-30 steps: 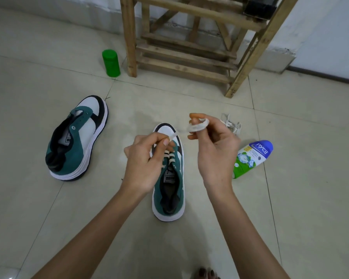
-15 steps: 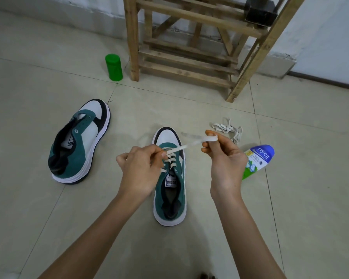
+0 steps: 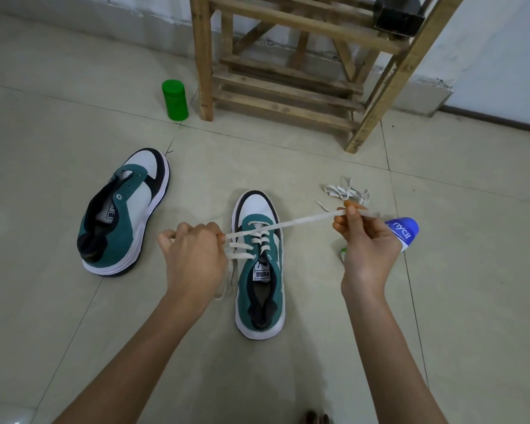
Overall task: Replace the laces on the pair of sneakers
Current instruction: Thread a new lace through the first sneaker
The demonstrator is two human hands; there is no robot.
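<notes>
1. The tiled floor [image 3: 74, 316] carried everything. A wooden rack [image 3: 288, 96] stood at the upper middle of the frame.
2. The unlaced sneaker [image 3: 123, 212] lay at middle left, well apart from the work.
3. The centre sneaker [image 3: 259, 270] sat between the two forearms. Its long axis ran up and down the frame, toe toward the top.
4. The left hand [image 3: 193, 255] was just beside that shoe's left edge, fingers curled tight and pinching the lace. The right hand [image 3: 364, 240] was further off at middle right, pinching the other stretch between thumb and fingertips.
5. A blue-capped bottle [image 3: 403, 231] lay partly behind the right hand, and a green canister [image 3: 175, 101] stood at upper left.
6. The white lace [image 3: 303, 220] ran taut from lower left to upper right, crossing the toe almost square to the shoe's axis. The rows nearest the tongue looked unfilled, so I judged the right end had to swing back down and left. The left hand was the nearer to those eyelets.
7. A loose lace pile [image 3: 346, 191] lay just above the right hand.
</notes>
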